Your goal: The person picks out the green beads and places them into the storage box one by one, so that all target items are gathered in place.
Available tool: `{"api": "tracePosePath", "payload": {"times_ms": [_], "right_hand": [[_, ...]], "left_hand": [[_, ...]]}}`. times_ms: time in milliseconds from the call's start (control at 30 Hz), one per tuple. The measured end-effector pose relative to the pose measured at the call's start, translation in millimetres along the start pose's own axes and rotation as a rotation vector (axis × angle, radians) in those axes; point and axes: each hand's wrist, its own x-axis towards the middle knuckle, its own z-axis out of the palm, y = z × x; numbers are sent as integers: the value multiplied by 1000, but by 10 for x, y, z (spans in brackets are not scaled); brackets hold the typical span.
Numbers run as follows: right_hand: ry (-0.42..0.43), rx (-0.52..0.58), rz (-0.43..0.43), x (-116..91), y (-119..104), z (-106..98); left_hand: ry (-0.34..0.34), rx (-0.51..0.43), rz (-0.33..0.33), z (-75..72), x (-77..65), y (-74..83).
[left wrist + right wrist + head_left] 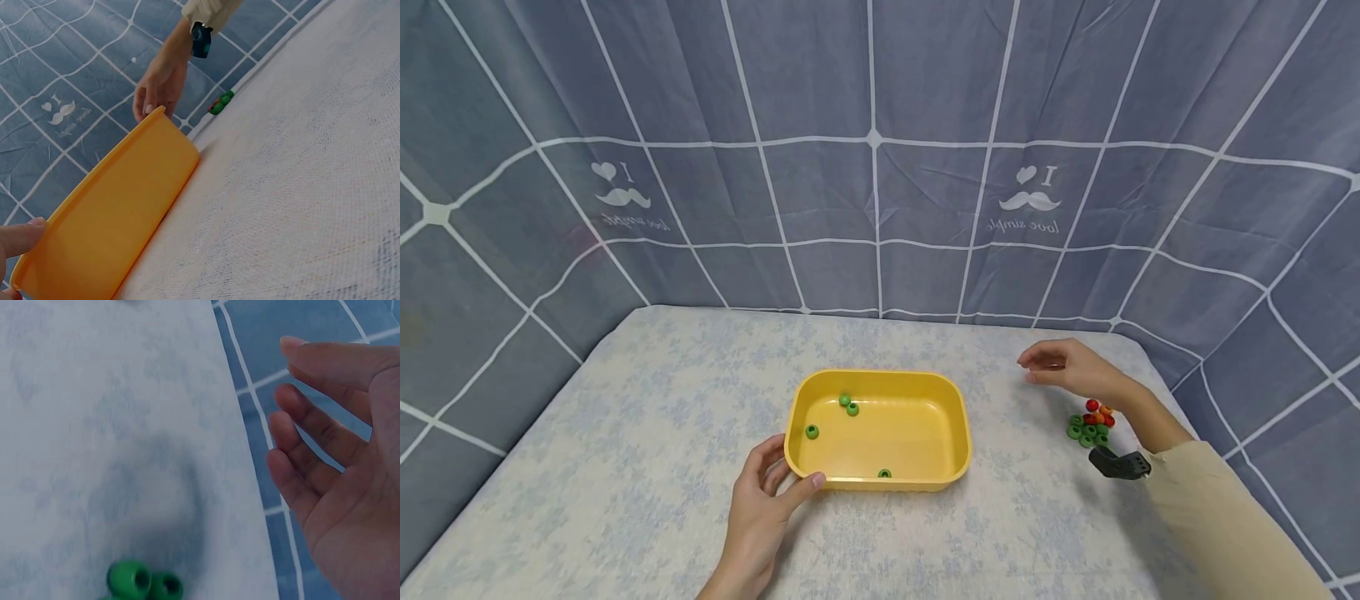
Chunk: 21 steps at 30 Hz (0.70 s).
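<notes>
A yellow rectangular tray (pixel 902 429) sits on the table with several green beads (pixel 812 432) lying loose inside. My left hand (pixel 761 500) grips its near left corner, thumb over the rim and fingers against the outer side. In the left wrist view the tray's orange-looking outer wall (pixel 119 206) fills much of the left. To the right, my right hand (pixel 1075 368) hovers over the table with fingers loosely bent. Nothing lies between the fingers (pixel 322 428) in the right wrist view. Just nearer than that hand is a pile of green beads (pixel 1087 440) with red and orange ones (pixel 1092 406).
A pale, blue-patterned cloth (pixel 647 450) covers the table. Grey-blue curtains (pixel 820 192) with white grid lines hang along the back and both sides. A black band (pixel 1118 463) is worn at the right wrist, by a beige sleeve (pixel 1217 508).
</notes>
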Motion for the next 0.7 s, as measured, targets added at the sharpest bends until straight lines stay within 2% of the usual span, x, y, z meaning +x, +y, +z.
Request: {"api": "tracePosePath", "payload": {"times_ms": [233, 467, 700], "right_hand": [[28, 18, 19, -231, 200, -101], [55, 39, 103, -416, 420, -168], [30, 34, 130, -527, 633, -162]], "left_hand": [[2, 7, -3, 1, 5, -5], [3, 7, -1, -4, 6, -10], [4, 0, -3, 4, 9, -8]]}}
